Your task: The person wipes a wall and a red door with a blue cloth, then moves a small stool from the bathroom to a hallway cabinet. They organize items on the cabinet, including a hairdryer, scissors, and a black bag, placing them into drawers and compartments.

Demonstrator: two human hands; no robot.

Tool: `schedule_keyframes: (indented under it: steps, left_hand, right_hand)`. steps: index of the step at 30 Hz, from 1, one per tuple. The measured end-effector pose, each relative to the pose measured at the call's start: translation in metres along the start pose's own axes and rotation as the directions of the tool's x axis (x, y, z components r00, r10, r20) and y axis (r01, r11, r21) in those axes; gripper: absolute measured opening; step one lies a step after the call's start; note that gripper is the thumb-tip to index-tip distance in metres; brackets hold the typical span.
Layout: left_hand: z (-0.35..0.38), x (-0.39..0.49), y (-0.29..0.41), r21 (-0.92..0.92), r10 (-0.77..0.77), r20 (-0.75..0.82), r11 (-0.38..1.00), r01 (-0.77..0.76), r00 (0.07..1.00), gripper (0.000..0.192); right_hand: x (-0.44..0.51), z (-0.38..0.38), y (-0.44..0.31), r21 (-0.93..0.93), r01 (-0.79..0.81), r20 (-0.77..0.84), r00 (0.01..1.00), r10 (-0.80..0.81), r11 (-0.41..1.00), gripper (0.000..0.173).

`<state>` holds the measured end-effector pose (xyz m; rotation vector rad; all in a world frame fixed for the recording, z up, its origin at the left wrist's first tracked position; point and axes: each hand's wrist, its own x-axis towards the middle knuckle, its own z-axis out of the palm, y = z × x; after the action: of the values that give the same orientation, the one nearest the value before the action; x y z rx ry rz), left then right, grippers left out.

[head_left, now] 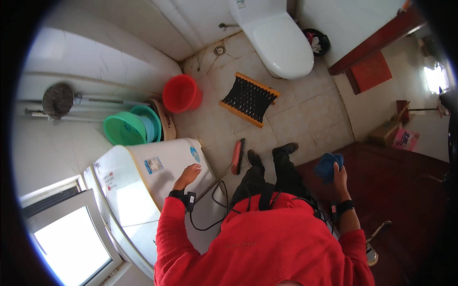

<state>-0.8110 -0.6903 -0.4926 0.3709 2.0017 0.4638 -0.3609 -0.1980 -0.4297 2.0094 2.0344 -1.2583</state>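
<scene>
My right hand (340, 177) grips a blue cloth-like item (326, 167), its exact kind unclear, in front of the dark red door (390, 186). My left hand (189, 175) is at the side of a white washing machine (175, 153), fingers curled; nothing shows in it. Between that machine and my shoes is a broom with a red head (236, 157), bristles on the tiles and its handle running back behind my left wrist. Farther forward on the floor stands a folding stool (250, 98) with orange rails and black webbing.
A red bucket (181, 93) and green basins (125, 128) stand by the left wall, near a mop (58, 100). Ahead are a white toilet (282, 43), a black waste bin (323, 43) and a floor drain (219, 50). An open window (71, 243) is at lower left; a cardboard box (384, 132) lies beyond the door.
</scene>
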Motion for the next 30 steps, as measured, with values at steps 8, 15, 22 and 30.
schedule_keyframes:
  steps: [8, 15, 22, 30]
  left_hand:
    - [-0.061, 0.074, 0.136, 0.148, 0.194, 0.082, 0.968, -0.205, 0.978, 0.036]
    - [-0.060, 0.168, 0.325, 0.295, 0.302, 0.200, 0.889, -0.351, 0.932, 0.036]
    - [0.017, 0.172, 0.532, 0.452, 0.415, 0.418, 0.676, -0.582, 0.808, 0.036]
    - [0.094, 0.144, 0.684, 0.364, 0.518, 0.620, 0.477, -0.800, 0.590, 0.031]
  right_hand:
    - [0.003, -0.013, 0.036, 0.486, -0.089, -0.085, 0.985, 0.149, 0.869, 0.052]
    - [0.007, -0.032, 0.066, 0.338, -0.042, -0.269, 0.953, 0.139, 0.940, 0.054]
    - [0.006, -0.063, 0.086, 0.330, -0.172, -0.395, 0.868, 0.301, 0.928, 0.051]
    - [0.003, -0.081, 0.090, 0.583, -0.110, -0.424, 0.804, 0.417, 0.805, 0.046]
